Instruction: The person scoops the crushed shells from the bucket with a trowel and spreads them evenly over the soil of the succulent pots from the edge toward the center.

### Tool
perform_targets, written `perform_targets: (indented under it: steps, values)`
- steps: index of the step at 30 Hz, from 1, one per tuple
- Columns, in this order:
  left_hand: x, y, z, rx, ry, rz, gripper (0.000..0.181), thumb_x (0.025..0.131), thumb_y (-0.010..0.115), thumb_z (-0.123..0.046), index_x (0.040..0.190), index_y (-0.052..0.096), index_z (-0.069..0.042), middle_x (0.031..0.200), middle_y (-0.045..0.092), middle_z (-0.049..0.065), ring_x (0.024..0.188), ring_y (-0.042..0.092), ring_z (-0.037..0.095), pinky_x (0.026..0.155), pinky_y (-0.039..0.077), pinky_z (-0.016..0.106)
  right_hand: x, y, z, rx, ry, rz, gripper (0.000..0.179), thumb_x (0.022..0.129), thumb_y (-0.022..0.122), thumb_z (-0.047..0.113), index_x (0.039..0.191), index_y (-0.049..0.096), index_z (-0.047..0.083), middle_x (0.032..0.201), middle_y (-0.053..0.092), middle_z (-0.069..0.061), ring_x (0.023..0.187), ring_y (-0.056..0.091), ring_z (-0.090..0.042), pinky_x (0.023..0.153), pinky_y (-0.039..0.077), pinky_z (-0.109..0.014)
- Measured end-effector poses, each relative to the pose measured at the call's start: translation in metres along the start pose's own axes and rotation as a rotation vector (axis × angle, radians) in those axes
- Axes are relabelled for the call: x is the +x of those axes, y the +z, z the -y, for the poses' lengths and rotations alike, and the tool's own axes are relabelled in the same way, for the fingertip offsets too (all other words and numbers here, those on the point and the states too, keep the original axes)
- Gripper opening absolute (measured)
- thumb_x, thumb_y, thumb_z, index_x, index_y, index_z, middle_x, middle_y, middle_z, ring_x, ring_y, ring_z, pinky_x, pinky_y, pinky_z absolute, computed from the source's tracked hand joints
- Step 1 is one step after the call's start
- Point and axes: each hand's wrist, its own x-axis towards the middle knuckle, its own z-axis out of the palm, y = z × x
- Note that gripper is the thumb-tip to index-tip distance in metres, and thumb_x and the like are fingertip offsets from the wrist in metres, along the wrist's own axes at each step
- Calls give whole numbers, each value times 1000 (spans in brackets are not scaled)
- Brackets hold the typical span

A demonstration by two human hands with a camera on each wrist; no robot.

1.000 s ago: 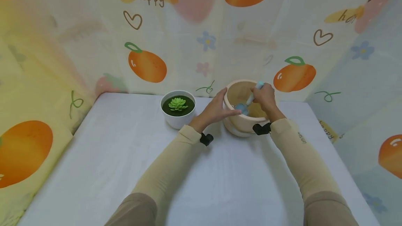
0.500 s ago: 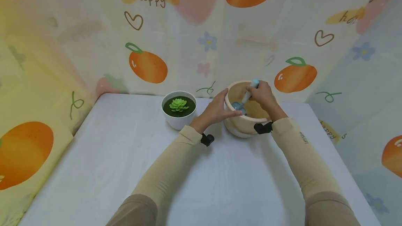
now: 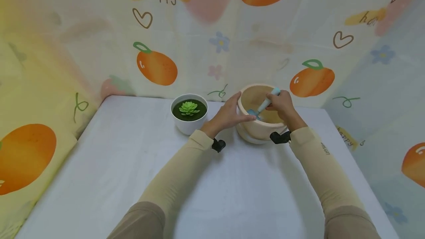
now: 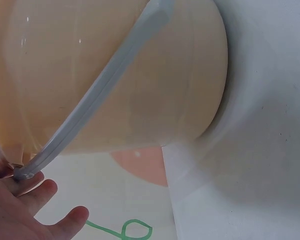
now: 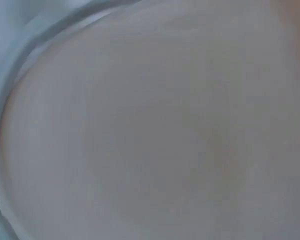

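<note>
A cream bucket [image 3: 260, 134] stands towards the back right of the table. My left hand [image 3: 226, 115] rests on its left side, thumb stretched along the near rim. In the left wrist view, the fingertips of the left hand [image 4: 27, 200] touch the bucket beside one end of its grey-blue handle [image 4: 102, 85]. My right hand [image 3: 284, 107] holds a light blue toy shovel [image 3: 265, 104] by the handle. The shovel slants down to the left, its blue blade inside the bucket and partly behind the left thumb. The bucket wall [image 5: 165, 125] fills the right wrist view, blurred.
A white pot [image 3: 189, 125] with a green succulent [image 3: 189, 108] stands just left of the left hand. The table [image 3: 232, 191] has a white cover. A cloth backdrop [image 3: 189, 28] printed with oranges hangs right behind the table's back edge.
The right hand and shovel handle swung left by half a second ago, then back right, and the handle leans lower now. The left hand and bucket have stayed in place.
</note>
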Motion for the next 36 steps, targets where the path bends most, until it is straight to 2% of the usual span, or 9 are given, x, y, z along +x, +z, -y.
perform_targets:
  steps: [4,7,12,14,18,21,29,36]
  values:
    - [1,0,-1,8,-3,-9,112,77,74,-58,157,13,-9,162,22,8,149,26,24,118,32,41,0,-1,1,-15,42,-14,18,99,51,15,88,50,2,89,51,-7,60,62,-8,69,60,-26]
    - [1,-1,0,-6,0,-7,112,77,75,-57,157,13,-9,162,22,9,148,27,24,117,32,41,0,-2,4,48,55,-38,17,99,51,14,87,50,1,84,52,-8,56,63,-9,64,59,-26]
    - [0,-4,0,-5,14,-23,111,77,75,-57,157,13,-9,162,23,9,148,28,24,118,32,41,2,-7,12,183,60,-70,16,100,50,16,93,46,3,86,50,-9,51,63,-8,56,57,-22]
    - [1,-5,1,0,15,-30,111,77,74,-58,157,13,-10,162,23,9,148,27,24,118,31,41,2,-10,14,237,78,-53,16,100,50,17,95,43,4,82,52,-8,51,65,-9,56,57,-22]
    - [2,-5,3,6,13,-25,111,77,75,-57,157,13,-9,162,22,9,148,26,25,118,31,42,0,-16,12,343,118,-6,16,100,50,14,95,41,2,62,59,-3,51,67,-11,54,58,-25]
    - [2,-3,4,13,10,-16,111,77,74,-57,157,13,-9,162,22,10,149,26,25,118,31,42,-2,-21,9,413,133,10,15,100,49,13,95,42,0,57,61,-3,52,68,-12,54,58,-26]
    - [3,0,2,37,8,-16,111,78,74,-57,157,14,-8,163,21,10,150,23,25,120,27,41,-2,-39,7,606,167,40,10,100,50,10,98,48,0,66,64,-6,63,70,-16,59,60,-33]
    - [2,2,-1,39,-1,-10,112,77,73,-60,157,13,-9,163,20,9,150,22,24,120,26,40,-2,-54,8,735,247,64,14,97,57,13,86,59,5,71,69,-11,67,72,-22,63,60,-38]
